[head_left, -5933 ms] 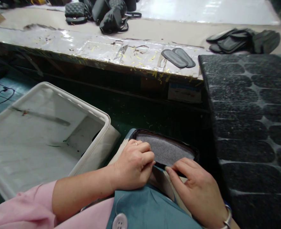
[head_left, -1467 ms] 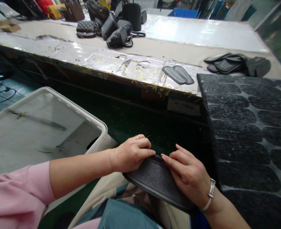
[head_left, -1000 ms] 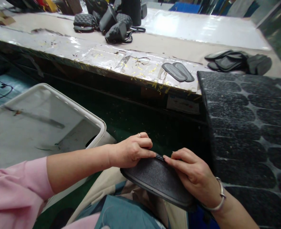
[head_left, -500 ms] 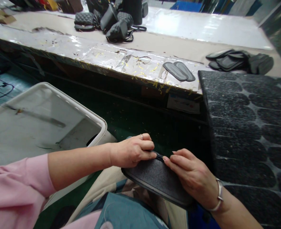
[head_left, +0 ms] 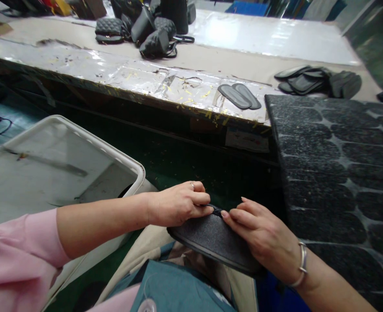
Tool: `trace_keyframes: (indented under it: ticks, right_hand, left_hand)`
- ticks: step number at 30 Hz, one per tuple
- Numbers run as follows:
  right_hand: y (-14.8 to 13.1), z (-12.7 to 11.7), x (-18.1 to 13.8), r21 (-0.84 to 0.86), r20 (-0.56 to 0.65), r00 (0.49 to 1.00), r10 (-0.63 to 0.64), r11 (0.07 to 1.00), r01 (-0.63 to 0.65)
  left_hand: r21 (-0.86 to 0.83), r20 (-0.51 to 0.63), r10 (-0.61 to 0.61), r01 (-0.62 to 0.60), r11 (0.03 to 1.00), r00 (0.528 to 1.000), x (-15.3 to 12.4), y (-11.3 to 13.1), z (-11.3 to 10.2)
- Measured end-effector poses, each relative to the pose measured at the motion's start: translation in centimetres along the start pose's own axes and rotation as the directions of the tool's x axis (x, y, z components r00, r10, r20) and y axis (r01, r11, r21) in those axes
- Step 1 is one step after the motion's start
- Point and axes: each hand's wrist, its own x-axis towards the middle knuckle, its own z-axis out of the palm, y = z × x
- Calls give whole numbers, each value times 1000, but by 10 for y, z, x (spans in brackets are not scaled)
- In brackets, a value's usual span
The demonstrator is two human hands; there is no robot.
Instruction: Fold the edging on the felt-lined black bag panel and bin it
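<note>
Above my lap I hold a black flat oval panel (head_left: 211,240) with a raised rim, tilted with its broad face toward me. My left hand (head_left: 186,203) wears a ring and pinches the panel's upper edge, its thumb pressed on the rim. Close to that thumb, my right hand (head_left: 259,234) has thumb and forefinger at the same edge, while its palm covers the panel's right end. A short strip of dark rim shows between the two thumbs. What lies under my fingers is hidden.
A white plastic bin (head_left: 141,171) stands at left. Ahead, a long worktable (head_left: 120,71) bears black bags (head_left: 157,41), two grey oval pieces (head_left: 238,96) and a pile of dark oval pieces (head_left: 318,81). A black speckled board (head_left: 328,173) with rounded patches is at right.
My right hand's fingers have lifted slightly, and its thumb has shifted a little along the rim. The left hand keeps its pinch. The background has slid slightly left as the view turned.
</note>
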Motion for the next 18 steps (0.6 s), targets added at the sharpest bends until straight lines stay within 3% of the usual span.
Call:
trace_keyframes:
  ticks: [4, 9, 18]
  right_hand:
    - [1, -5, 4, 93, 116, 986, 118, 987, -129]
    - [-8, -5, 15, 162, 188, 971, 149, 970, -181]
    - [4, -1, -9, 370, 47, 967, 250, 895, -249]
  left_hand:
    - [-1, 29, -66, 66, 998, 997, -1, 7, -4]
    - [-4, 43, -152, 153, 988, 987, -2, 16, -2]
    - [-3, 38, -175, 175, 985, 984, -4, 18, 2]
